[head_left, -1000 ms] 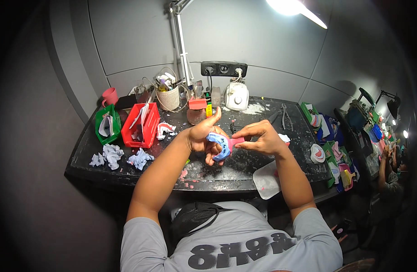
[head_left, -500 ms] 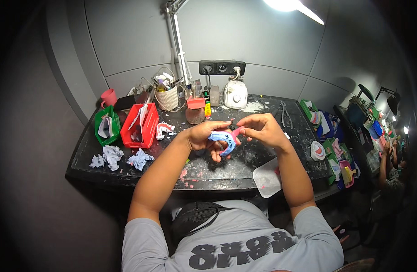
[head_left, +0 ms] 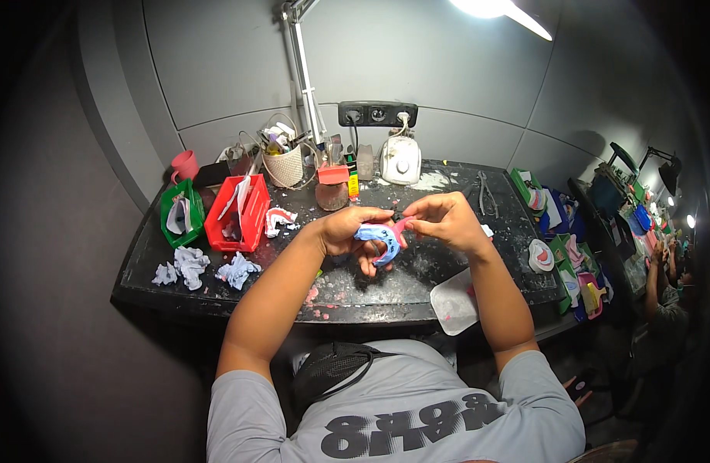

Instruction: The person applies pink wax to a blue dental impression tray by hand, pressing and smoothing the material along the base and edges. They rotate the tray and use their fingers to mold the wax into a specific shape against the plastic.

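Above the workbench, my left hand [head_left: 344,227] is closed round a blue horseshoe-shaped dental cast [head_left: 380,236] with dark handwriting on it. A pink wax-like piece [head_left: 405,225] runs along the cast's right side. My right hand [head_left: 450,221] pinches the upper end of that pink piece between thumb and fingertips. The fingers of my left hand show below and behind the cast, and its palm side hides part of it.
A red bin [head_left: 237,216] and a green bin [head_left: 183,220] stand left, near crumpled bluish lumps [head_left: 191,266] and a red-and-white denture model [head_left: 279,221]. Under my right forearm lies a translucent tray [head_left: 454,303]. Pliers-like tool [head_left: 488,194], basket [head_left: 284,168] and white device [head_left: 401,160] sit farther back.
My right fingertips and the pink piece have shifted slightly. Both hands keep their hold over the same spot.
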The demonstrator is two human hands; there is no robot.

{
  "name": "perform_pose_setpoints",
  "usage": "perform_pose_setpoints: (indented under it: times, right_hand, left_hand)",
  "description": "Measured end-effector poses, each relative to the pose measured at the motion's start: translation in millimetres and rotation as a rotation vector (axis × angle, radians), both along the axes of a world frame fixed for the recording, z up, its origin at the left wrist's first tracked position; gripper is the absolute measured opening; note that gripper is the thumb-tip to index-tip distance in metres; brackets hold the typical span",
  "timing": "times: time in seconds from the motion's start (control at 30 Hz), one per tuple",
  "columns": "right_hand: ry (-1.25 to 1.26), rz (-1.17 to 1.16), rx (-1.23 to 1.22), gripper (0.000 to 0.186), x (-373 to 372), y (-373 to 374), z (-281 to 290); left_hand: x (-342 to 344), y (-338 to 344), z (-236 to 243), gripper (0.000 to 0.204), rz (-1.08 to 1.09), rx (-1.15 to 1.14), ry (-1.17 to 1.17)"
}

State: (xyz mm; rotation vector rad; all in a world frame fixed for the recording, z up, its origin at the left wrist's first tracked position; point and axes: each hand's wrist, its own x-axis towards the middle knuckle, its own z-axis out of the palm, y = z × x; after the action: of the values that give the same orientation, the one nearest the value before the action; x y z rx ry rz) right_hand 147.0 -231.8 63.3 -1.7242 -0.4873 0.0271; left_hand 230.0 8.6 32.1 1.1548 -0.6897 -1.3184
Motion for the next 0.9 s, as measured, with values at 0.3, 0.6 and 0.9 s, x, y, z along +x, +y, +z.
perform_pose_setpoints:
  times: [0.3, 0.6, 0.9]
  right_hand:
    - [0.009, -0.003, 0.032, 0.018, 0, -2, 2]
    - [0.057, 0.063, -0.155, 0.022, 6, -12, -2]
    - [-0.223, 0.108, -0.216, 0.035, -8, -3, 13]
  left_hand:
    - [1, 0, 0, 0.069, -0.001, 0.009, 0.013]
    - [0, -1, 0, 0.071, 0.000, 0.008, 0.018]
    - [7, 5, -2, 0.091, -0.163, -0.126, 0.242]
